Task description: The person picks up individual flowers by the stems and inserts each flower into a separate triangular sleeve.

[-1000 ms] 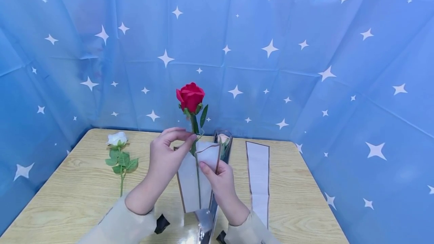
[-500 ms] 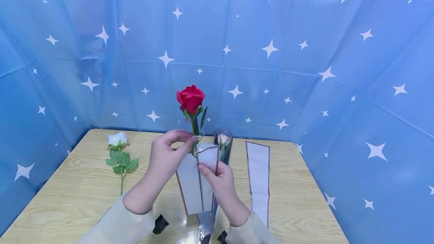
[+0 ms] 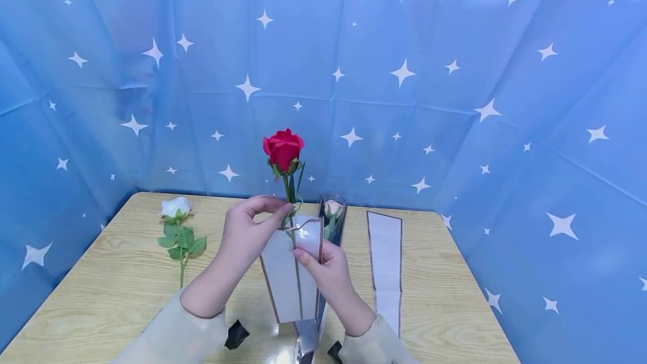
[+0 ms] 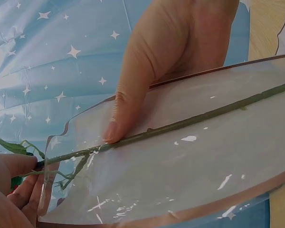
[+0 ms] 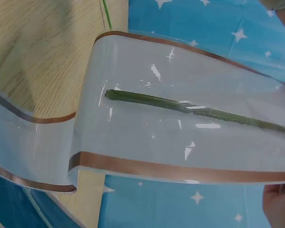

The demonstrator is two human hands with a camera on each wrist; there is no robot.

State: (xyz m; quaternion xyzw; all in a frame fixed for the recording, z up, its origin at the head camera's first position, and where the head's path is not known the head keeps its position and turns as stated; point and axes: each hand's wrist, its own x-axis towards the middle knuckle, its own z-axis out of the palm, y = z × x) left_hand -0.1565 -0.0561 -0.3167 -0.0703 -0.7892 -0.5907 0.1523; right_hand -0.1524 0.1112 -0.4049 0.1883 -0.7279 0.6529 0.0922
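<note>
A red rose [image 3: 283, 150] stands upright in the head view, its bloom above both hands. My left hand [image 3: 245, 232] pinches the green stem just below the upper leaves. The lower stem lies along a pale wrapping sheet [image 3: 281, 280] edged in brown, with a glossy clear layer. My right hand [image 3: 331, 277] grips the sheet's right side, thumb in front. In the left wrist view the right thumb [image 4: 125, 114] presses the sheet over the stem [image 4: 204, 116]. The right wrist view shows the stem's cut end [image 5: 111, 94] inside the sheet's bounds, where the sheet bends.
A white rose [image 3: 174, 206] lies on the wooden table [image 3: 111, 296] at left. Behind the right hand lies a pale pink rose [image 3: 332, 208] in a dark-edged wrap. Another white brown-edged strip [image 3: 386, 268] lies at right. Blue starred cloth [image 3: 323, 44] hangs behind.
The red rose has sunk slightly, with the left hand still pinching its stem. The wrapping sheet and right hand have shifted a little to the left and down.
</note>
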